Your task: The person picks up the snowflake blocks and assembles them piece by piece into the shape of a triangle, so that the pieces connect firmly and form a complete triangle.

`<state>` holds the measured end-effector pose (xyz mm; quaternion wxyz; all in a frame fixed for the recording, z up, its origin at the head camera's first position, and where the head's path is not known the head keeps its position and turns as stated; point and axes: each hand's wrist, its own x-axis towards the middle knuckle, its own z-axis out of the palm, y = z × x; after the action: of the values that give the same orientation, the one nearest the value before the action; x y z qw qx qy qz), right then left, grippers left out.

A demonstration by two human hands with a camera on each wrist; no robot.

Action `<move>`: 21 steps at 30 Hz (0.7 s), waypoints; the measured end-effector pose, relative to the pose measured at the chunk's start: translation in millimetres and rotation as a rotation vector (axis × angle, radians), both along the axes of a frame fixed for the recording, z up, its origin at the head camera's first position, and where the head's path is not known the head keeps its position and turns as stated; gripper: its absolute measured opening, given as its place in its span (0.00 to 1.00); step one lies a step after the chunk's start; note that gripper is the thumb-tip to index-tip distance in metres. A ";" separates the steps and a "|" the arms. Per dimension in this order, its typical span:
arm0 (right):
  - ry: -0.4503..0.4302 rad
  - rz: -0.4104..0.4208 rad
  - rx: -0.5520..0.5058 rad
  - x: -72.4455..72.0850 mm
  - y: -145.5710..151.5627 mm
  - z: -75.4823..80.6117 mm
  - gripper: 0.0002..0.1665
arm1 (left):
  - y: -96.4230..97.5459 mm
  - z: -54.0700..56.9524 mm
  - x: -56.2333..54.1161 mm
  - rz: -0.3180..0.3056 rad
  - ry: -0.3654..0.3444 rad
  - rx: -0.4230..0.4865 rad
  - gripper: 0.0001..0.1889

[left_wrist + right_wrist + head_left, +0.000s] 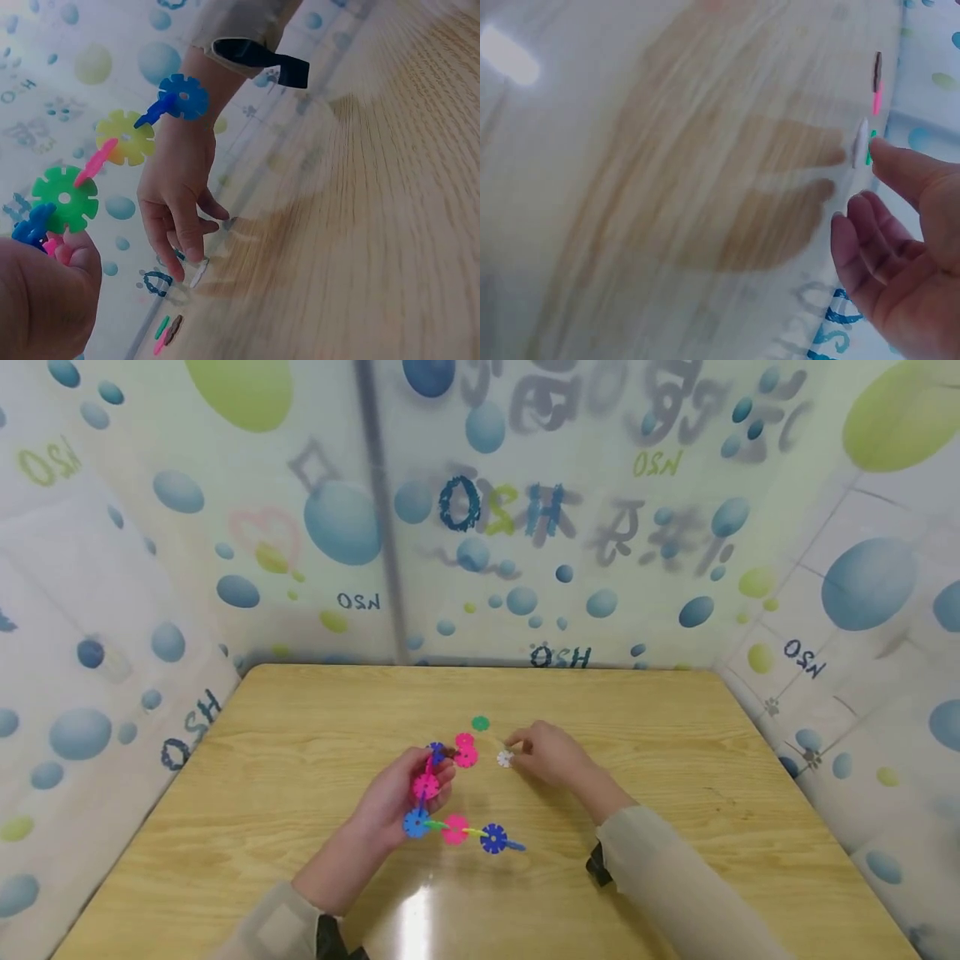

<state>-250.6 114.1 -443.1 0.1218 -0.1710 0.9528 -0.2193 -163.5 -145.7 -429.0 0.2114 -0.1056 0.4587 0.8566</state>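
Observation:
My left hand (386, 797) holds a chain of interlocking notched plastic discs (454, 829), raised over the table. Pink, blue, green and yellow discs make up the chain, which bends and hangs past the palm. In the left wrist view, a green disc (66, 199) of it stands just above the thumb. My right hand (555, 756) is low over the tabletop, its fingers apart and relaxed, beside a loose white disc (505, 759). The right wrist view has the thumb close to this white disc (861, 144); whether they touch I cannot tell.
Farther back on the wooden table (300, 718) lies a green disc (480, 723). Pink discs (466, 755) and a brown disc (877, 71) lie left of the white one. Patterned fabric walls (487, 568) stand behind and beside the table.

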 end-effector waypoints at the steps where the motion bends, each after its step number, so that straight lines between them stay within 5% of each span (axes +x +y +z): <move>1: -0.004 -0.006 -0.007 -0.4 -1.3 -1.5 0.18 | 0.6 0.0 0.0 0.000 -0.001 0.001 0.17; 11: -0.064 -0.046 -0.056 0.2 -1.0 -4.1 0.14 | 4.2 3.0 -0.9 -0.039 -0.002 0.044 0.15; 21: -0.218 -0.035 -0.350 22.6 21.0 -0.3 0.08 | 8.7 4.4 0.8 -0.077 0.013 0.047 0.17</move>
<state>-228.0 135.1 -443.4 0.1889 -0.1483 0.8840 -0.4010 -162.7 -137.0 -424.7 0.2437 -0.0772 0.4434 0.8591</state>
